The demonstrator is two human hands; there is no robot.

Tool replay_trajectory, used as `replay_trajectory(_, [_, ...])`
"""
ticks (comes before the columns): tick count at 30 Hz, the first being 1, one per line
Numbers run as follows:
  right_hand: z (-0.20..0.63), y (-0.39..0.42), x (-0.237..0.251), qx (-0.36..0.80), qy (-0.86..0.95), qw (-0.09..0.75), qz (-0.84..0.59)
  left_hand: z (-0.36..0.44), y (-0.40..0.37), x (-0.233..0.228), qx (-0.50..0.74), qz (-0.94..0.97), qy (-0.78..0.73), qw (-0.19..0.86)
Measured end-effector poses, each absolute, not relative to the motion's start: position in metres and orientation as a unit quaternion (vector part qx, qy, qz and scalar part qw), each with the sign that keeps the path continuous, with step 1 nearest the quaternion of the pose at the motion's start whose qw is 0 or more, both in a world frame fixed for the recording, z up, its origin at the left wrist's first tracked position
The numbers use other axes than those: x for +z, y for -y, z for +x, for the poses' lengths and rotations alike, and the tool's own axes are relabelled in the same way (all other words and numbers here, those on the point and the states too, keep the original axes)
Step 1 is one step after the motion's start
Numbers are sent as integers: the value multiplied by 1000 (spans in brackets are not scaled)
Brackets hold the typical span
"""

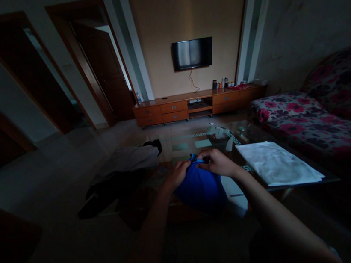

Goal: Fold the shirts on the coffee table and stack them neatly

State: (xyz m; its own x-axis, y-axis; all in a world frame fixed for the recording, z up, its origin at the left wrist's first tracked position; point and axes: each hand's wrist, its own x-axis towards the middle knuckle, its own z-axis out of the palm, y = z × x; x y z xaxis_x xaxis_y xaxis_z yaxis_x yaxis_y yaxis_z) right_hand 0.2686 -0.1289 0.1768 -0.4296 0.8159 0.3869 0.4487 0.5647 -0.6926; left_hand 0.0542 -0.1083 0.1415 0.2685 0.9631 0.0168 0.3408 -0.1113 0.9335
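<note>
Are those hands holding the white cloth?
No, the left hand and right hand hold the blue cloth, while the white cloth lies on the glass table.

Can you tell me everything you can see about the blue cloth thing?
The blue cloth is deep blue, with a brighter blue bit at its top. It looks soft and thin, like fabric, and is bunched where the left hand and right hand pinch its upper edge. Below them it spreads wider and hangs down, in front of the near side of the glass-topped table. The dim light hides its finer details, and I can't tell whether it touches the table.
</note>
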Motion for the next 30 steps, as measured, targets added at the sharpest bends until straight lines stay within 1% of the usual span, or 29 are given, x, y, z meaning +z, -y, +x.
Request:
replay_trajectory(2, [266,130,179,258,798,381,-390,52,108,144,320,698,-419,484])
replay_trajectory(4, [264,131,180,273,781,405,-389,51,108,146,299,734,-353,498])
replay_trajectory(6, [265,132,180,284,764,433,-385,50,109,150,301,750,-334,485])
replay_trajectory(8, [268,132,178,301,761,445,-364,49,110,155,306,755,-330,476])
replay_trajectory(10, [272,134,175,333,771,426,-336,46,112,160,306,757,-320,480])
replay_trajectory(12, [273,136,173,372,784,385,-316,43,113,167,306,758,-320,478])
replay_trajectory(14, [272,138,173,386,789,364,-311,38,115,174,309,764,-330,461])
replay_trajectory(16, [269,142,179,353,787,389,-323,34,118,185,316,773,-340,432])
replay_trajectory(19, [263,150,196,250,767,465,-365,28,127,211,323,796,-349,375])
replay_trajectory(21, [260,158,208,209,764,483,-374,25,137,233,310,820,-353,326])
replay_trajectory(23, [257,166,218,211,778,471,-358,22,149,254,286,840,-361,286])
replay_trajectory(26, [253,173,222,257,797,439,-325,17,166,275,263,852,-376,254])
replay_trajectory(28, [250,172,218,285,802,413,-323,13,171,280,261,852,-384,241])
replay_trajectory(30, [249,168,212,320,808,368,-329,9,171,279,283,845,-386,238])
